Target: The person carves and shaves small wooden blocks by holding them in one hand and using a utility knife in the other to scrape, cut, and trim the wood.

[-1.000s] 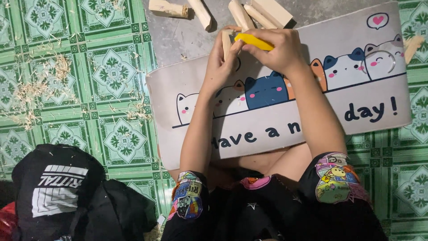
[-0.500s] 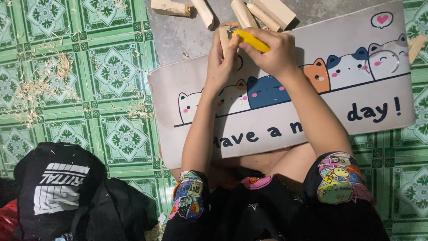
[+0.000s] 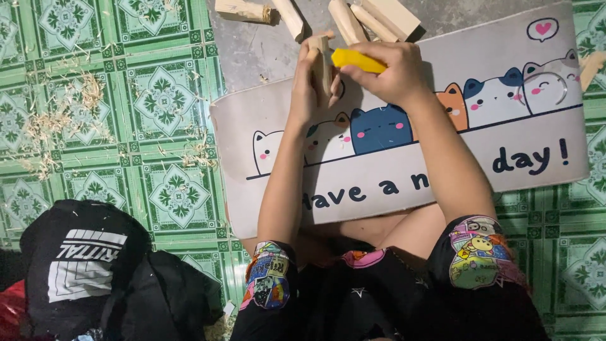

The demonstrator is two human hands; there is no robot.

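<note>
With the left hand [image 3: 307,85] closed round the short pale wooden stick [image 3: 324,63] above the grey cat-print mat [image 3: 404,170], the right hand [image 3: 394,76], fingers wrapped on the yellow-handled knife [image 3: 356,60], should probably cut shallowly, away from the thumb.

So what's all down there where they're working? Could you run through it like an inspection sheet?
Surface: a pale mat with cartoon cats, laid over grey concrete and green patterned floor tiles.
Job's things: a small wooden piece held upright; a yellow-handled tool set against it, its blade not visible.
Clutter: cut wooden blocks above the mat; wood shavings scattered on the tiles.
Hands: left hand grips the wooden piece; right hand is closed around the tool.
Cables: nothing seen.
Surroundings: black cloth with a white print at lower left, something red at its edge; the person's black clothing with colourful sleeve cuffs.
</note>
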